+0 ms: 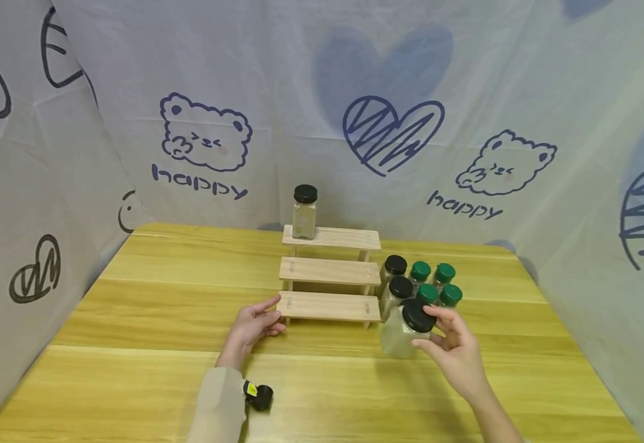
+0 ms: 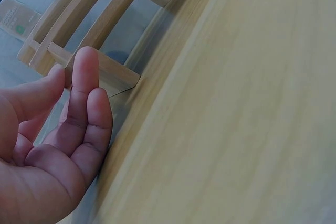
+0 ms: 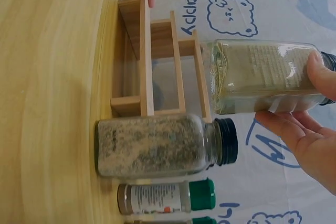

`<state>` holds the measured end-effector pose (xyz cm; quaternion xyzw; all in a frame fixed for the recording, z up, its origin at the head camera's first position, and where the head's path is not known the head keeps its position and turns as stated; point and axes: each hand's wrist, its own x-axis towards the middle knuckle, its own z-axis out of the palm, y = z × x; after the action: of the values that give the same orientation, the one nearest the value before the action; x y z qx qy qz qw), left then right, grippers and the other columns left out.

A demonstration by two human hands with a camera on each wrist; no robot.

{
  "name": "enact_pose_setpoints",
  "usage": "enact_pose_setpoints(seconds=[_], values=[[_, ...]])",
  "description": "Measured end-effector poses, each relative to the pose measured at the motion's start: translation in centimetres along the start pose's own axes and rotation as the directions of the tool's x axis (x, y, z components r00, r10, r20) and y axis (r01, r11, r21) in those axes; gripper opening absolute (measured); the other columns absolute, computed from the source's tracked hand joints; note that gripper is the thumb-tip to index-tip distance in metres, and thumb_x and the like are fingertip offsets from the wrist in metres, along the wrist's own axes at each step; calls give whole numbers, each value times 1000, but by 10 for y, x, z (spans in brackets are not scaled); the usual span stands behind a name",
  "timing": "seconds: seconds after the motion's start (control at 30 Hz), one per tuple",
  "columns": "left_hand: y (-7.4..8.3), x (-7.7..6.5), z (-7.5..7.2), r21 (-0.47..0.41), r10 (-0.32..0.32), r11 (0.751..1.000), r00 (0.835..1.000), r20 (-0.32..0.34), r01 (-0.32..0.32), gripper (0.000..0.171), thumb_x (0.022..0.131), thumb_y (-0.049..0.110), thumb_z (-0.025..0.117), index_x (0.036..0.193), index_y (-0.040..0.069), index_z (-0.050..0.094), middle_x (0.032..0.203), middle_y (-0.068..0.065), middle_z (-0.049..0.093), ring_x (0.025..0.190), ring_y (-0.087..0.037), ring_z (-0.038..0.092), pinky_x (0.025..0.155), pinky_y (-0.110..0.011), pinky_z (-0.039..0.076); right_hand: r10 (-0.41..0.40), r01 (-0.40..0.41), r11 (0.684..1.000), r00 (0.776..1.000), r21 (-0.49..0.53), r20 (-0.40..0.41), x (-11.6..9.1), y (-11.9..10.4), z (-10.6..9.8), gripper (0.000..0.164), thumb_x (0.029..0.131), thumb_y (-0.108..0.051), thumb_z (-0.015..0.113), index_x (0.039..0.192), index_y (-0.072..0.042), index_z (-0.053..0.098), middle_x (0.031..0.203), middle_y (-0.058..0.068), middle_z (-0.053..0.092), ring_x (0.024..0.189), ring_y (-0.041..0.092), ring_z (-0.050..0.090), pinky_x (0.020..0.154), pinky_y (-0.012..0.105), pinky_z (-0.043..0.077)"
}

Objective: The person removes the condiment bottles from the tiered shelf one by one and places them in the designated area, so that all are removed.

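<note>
My right hand (image 1: 457, 354) grips a square glass spice jar (image 1: 396, 338) near its black lid, fingers and thumb around the top. The right wrist view shows this jar (image 3: 262, 74) raised off the table, with pale powder inside. At the left end of the lowest step, my left hand (image 1: 252, 326) pinches the three-step wooden rack (image 1: 327, 306) between thumb and fingertips. A black-lidded jar (image 1: 304, 221) stands upright at the left of the rack's top step.
Right of the rack stand two black-lidded jars (image 1: 394, 298) and several smaller green-capped spice bottles (image 1: 444, 274). Everything rests on a yellow wood-grain table (image 1: 150, 307). White printed cloth (image 1: 277, 74) hangs behind and at the sides.
</note>
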<state>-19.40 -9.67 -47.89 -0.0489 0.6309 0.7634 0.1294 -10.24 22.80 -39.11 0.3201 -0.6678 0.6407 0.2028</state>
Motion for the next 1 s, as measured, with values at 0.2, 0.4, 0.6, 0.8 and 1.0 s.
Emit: enact_pose_setpoints(seconds=[0.2,0.4,0.6,0.8,1.0], values=[[0,0,0,2,0,1000,1000,2,0,44,86,-3,54,129,1,44,82,-16,65,60,-14,62,62,-26,51,-12,12,1000,1000,25,14,-8,-2,-8,54,63,36,52,112,19,43,116,9,52,105,15,54,73,23,50],[0,0,0,0,-1,1000,1000,-4,1,44,86,-3,54,129,1,44,85,-17,65,60,-14,62,62,-26,51,48,-49,998,999,-39,-24,-16,-9,-19,49,65,31,57,111,20,43,116,5,55,103,12,55,71,22,50],[-1,0,0,-2,-1,1000,1000,-5,1,44,85,-3,55,128,1,45,87,-17,64,61,-15,62,62,-26,51,64,-70,994,996,-84,-62,-22,-12,-30,47,67,27,60,111,20,43,114,4,56,103,11,55,71,20,49],[-1,1,-1,-3,1,1000,1000,-2,-1,44,85,-3,55,128,1,45,87,-18,64,60,-14,62,62,-26,51,51,-63,991,993,-114,-106,-25,-8,-40,50,64,31,57,110,20,44,112,4,58,102,10,56,70,18,49],[0,0,-1,-3,-2,1000,1000,3,2,45,85,-4,54,129,1,44,85,-16,65,60,-14,62,62,-26,51,60,-84,983,987,-165,-148,-25,-2,-51,52,60,36,55,109,21,43,111,1,58,102,7,55,69,16,48]])
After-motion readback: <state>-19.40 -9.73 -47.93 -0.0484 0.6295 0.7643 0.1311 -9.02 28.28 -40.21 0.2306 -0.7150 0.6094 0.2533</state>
